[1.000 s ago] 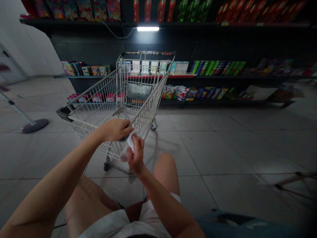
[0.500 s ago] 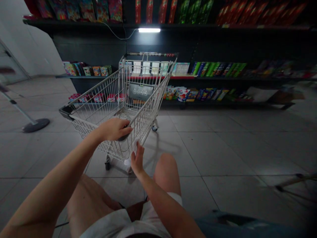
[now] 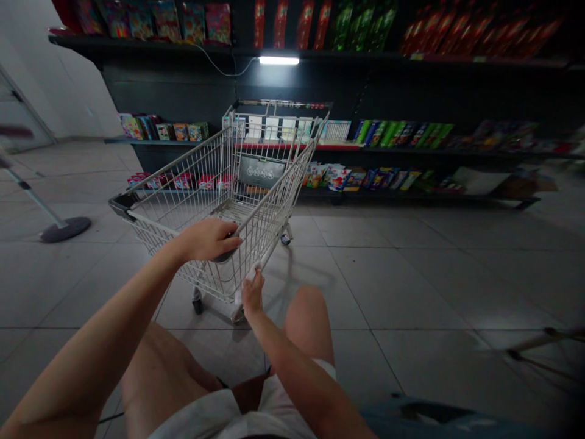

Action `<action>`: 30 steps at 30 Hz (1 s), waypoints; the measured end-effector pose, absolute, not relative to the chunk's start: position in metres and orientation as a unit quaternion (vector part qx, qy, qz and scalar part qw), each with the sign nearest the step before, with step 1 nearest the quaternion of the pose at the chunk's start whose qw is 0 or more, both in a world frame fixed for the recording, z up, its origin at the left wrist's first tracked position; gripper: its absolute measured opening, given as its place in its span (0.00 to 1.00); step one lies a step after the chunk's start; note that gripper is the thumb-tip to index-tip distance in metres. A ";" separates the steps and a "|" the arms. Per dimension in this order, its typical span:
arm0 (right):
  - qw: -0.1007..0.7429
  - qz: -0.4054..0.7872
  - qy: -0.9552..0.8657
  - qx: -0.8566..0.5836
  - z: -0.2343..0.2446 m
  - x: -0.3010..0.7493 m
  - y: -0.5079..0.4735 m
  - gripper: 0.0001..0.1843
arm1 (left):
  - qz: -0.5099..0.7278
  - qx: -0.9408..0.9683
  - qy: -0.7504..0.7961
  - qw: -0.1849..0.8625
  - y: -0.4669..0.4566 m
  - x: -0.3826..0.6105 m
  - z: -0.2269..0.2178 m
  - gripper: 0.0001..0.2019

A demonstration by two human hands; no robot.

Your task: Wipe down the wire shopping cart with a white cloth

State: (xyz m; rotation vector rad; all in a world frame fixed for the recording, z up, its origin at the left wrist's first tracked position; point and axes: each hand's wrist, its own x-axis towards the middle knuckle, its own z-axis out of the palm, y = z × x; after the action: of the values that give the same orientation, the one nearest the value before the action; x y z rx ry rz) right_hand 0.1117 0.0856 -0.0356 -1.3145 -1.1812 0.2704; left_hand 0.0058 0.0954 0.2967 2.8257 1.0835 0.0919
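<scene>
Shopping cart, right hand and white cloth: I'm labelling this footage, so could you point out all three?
Shopping cart (image 3: pixel 272 213): head view, on its wire side wall.
Right hand (image 3: pixel 253 294): head view, on the middle of the hand.
White cloth (image 3: pixel 257 266): head view, on the small part showing beyond the hand.

The left hand (image 3: pixel 208 239) curls palm-down, its forearm (image 3: pixel 137 299) outstretched; the right hand (image 3: pixel 253 294) grips lower, fingers (image 3: pixel 258 280) bent.

Pale floor tiles (image 3: pixel 411 286) carry a wire shopping cart (image 3: pixel 262 164) and a round-based stand (image 3: pixel 66 229)
</scene>
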 end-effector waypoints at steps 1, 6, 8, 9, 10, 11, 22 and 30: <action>0.628 0.141 -0.502 -0.578 -0.034 0.107 0.074 0.29 | 0.031 0.932 0.357 0.058 0.096 0.003 0.296 0.15; 0.669 0.233 -0.450 -0.544 0.025 0.127 0.053 0.24 | 0.027 0.933 0.357 0.023 0.096 -0.008 0.293 0.08; 0.718 0.185 -0.409 -0.532 0.068 0.141 0.073 0.27 | 0.022 0.931 0.364 0.012 0.095 -0.009 0.293 0.08; 0.725 0.164 -0.418 -0.522 0.089 0.144 0.084 0.28 | 0.020 0.930 0.367 0.009 0.094 -0.009 0.294 0.08; 0.726 0.144 -0.439 -0.510 0.107 0.143 0.092 0.29 | 0.019 0.929 0.369 0.007 0.093 -0.009 0.294 0.09; 0.722 0.125 -0.465 -0.497 0.121 0.138 0.097 0.29 | 0.020 0.929 0.369 0.005 0.092 -0.009 0.295 0.08; 0.613 -0.041 -0.680 -0.400 0.174 0.144 0.046 0.26 | 0.018 0.925 0.378 -0.025 0.091 -0.020 0.291 0.10; 0.466 -0.120 -0.734 -0.480 0.232 0.180 0.134 0.23 | 0.017 0.924 0.382 -0.015 0.087 -0.018 0.292 0.11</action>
State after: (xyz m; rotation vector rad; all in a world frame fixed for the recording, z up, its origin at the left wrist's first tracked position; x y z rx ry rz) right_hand 0.1805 0.1337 0.2317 -1.1780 -1.8023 -0.2940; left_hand -0.0179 0.0874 0.2925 2.9308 1.2100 0.0540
